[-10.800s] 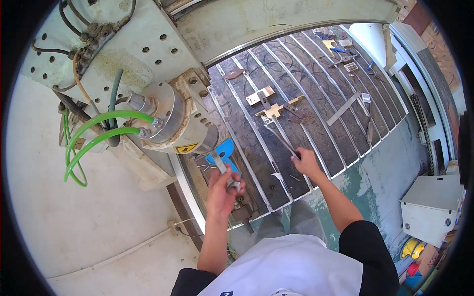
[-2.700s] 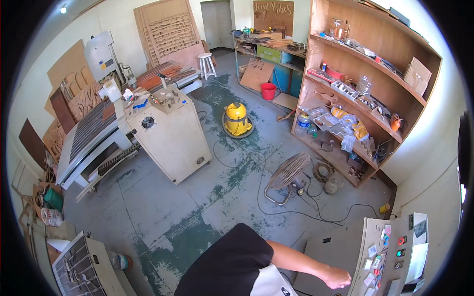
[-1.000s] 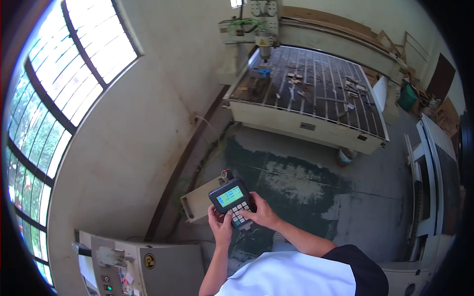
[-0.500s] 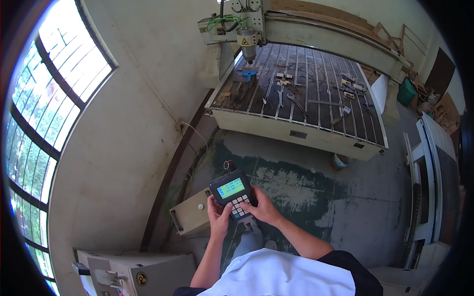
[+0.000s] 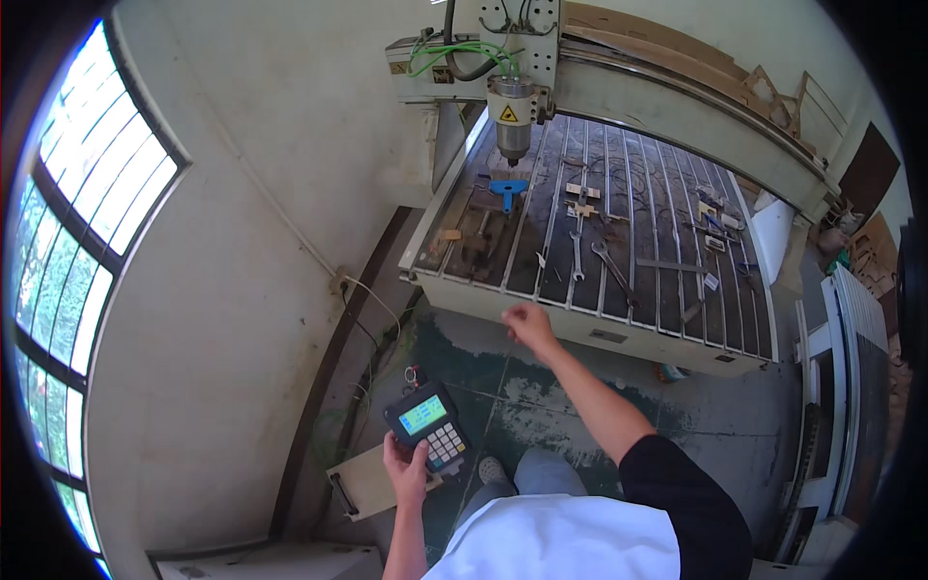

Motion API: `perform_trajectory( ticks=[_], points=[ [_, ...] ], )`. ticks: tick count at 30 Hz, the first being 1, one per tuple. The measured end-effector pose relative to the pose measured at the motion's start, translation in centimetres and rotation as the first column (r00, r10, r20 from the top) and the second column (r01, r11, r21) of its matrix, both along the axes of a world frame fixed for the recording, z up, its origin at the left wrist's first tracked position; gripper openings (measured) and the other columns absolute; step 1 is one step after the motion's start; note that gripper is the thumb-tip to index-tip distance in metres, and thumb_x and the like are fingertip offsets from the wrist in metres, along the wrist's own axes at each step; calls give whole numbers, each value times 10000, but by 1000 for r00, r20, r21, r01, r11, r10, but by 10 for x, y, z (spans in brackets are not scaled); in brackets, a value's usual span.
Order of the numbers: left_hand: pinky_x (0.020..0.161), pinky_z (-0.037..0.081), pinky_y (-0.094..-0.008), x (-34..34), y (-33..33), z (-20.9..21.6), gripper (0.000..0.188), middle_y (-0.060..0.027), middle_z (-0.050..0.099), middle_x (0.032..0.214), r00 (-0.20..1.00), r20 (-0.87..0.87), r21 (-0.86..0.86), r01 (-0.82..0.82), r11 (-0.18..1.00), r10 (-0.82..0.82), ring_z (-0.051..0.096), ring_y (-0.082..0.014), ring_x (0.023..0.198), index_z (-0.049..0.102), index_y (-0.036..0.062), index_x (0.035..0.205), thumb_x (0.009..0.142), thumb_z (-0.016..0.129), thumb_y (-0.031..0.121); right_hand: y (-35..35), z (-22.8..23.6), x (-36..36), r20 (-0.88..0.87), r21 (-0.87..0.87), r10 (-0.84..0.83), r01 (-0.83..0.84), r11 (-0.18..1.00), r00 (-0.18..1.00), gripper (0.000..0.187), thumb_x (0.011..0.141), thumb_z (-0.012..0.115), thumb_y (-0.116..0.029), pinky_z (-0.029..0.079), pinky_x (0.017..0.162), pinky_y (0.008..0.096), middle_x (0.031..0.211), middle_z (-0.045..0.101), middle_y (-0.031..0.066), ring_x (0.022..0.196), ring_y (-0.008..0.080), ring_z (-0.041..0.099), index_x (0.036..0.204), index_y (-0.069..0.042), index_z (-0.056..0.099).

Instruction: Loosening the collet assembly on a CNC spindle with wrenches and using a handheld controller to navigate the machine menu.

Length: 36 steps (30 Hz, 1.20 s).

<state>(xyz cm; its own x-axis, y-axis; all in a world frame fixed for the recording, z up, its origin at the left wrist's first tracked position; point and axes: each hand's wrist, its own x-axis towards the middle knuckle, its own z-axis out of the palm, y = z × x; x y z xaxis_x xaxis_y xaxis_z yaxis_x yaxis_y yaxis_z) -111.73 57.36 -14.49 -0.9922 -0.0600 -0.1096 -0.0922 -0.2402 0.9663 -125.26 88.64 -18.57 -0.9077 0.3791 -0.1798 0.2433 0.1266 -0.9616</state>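
I hold the pendant [image 5: 428, 425] in my left hand [image 5: 406, 466], low and close to my body, above the green floor [image 5: 541, 387]. That grip is pressed around its lower edge, thumb by the keypad; the lit screen faces up, though I cannot read it. My right hand [image 5: 528, 325] reaches forward, fingers loosely spread and pinching nothing, near the front edge of the router bed [image 5: 657, 290] but apart from it.

Progress, as I judge it: the controller is in hand and powered, and the spindle [image 5: 511, 118] stands over the far left corner of the bed, just above a blue tool [image 5: 507, 187]. No workpiece is clamped; wrenches [image 5: 592, 253] and small fittings lie scattered across the slats. Clearing or setting up appears to remain.

Limits of view: the spindle's tip is too small to judge. The pendant's cable is hard to trace. A flat board [image 5: 372, 480] beside my left hand is partly covered. My feet are mostly hidden.
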Motion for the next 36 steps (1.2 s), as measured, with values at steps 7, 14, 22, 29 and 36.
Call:
perform_trajectory(
  ticks=[7,14,22,29,36],
  points=[
    [831,432,-255,-66,17,-20,396,-71,571,1054,998,59,-173,-13,985,23,542,-125,975,449,-1,1152,804,636,-37,88,-44,-217,91,41,-320,317,947,943,289,801,695,-240,454,453,312,728,621,79,567,163,604,912,15,617],
    [809,443,-250,-129,61,-31,369,-74,590,992,982,148,-254,-76,964,116,553,-119,921,453,-5,1101,798,664,-8,149,-115,-326,72,461,-430,352,815,900,291,792,703,-236,454,477,347,712,622,134,571,204,602,855,32,609],
    [736,439,-230,-180,83,-30,326,-43,567,944,967,222,-289,-56,956,124,542,-103,862,464,24,1055,787,637,-46,176,-108,-233,95,-459,-533,512,726,841,157,862,624,-143,283,353,229,612,461,1,425,84,402,814,-10,557],
    [747,442,-238,-195,84,-44,333,-34,568,954,976,216,-244,47,969,7,540,-104,866,472,23,1064,787,653,-8,124,-89,-152,-20,161,-329,328,931,944,350,755,739,-211,463,535,302,689,605,34,559,122,557,987,9,596],
    [886,428,-299,-205,92,-90,419,-88,571,1104,957,288,-27,36,999,-27,549,-170,1007,452,-8,1199,806,598,-33,-49,-81,-60,-74,-373,483,-473,798,873,666,824,692,-174,484,839,334,1150,551,147,1005,189,575,1344,14,321]
  ],
)
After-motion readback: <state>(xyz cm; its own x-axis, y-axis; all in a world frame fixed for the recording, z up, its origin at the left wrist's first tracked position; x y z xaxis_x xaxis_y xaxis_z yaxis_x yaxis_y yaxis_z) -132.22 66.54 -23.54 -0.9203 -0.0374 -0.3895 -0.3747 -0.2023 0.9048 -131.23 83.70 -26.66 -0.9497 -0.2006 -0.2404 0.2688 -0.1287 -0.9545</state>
